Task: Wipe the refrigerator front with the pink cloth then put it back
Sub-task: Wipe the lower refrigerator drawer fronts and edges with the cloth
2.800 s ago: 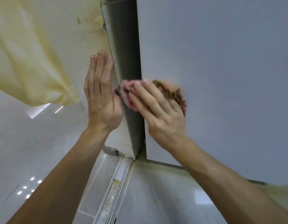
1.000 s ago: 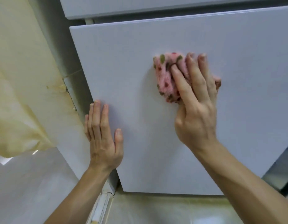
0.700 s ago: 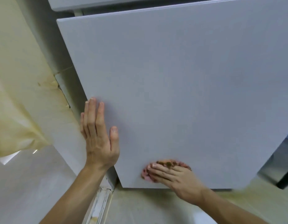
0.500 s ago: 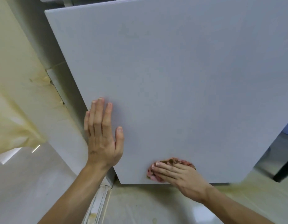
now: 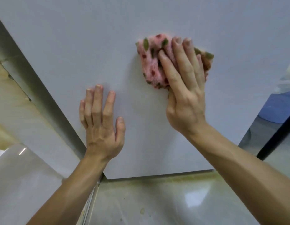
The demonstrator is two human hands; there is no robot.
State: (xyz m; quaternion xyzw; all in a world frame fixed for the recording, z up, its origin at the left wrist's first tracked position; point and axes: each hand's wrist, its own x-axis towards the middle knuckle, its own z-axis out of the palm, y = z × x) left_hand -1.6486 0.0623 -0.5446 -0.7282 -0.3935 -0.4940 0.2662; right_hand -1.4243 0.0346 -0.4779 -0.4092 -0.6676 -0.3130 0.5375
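Note:
The refrigerator front [image 5: 157,21] is a pale grey flat door that fills most of the view. The pink cloth [image 5: 153,62], dotted with green and red spots, is bunched up and pressed against the door at centre right. My right hand [image 5: 185,88] lies over it with fingers spread, holding it flat to the door. My left hand [image 5: 101,120] rests flat on the door lower left of the cloth, fingers extended, holding nothing.
The refrigerator's grey side panel [image 5: 37,95] runs down the left, beside a cream wall with peeling covering [image 5: 9,88]. Glossy floor tiles [image 5: 157,200] lie below the door's bottom edge. A blue object [image 5: 274,108] and a dark edge [image 5: 274,137] sit at the right.
My right hand has swept the cloth up from the door's bottom edge to the middle of the door. My left hand has shifted right, further onto the door face. The view has moved closer.

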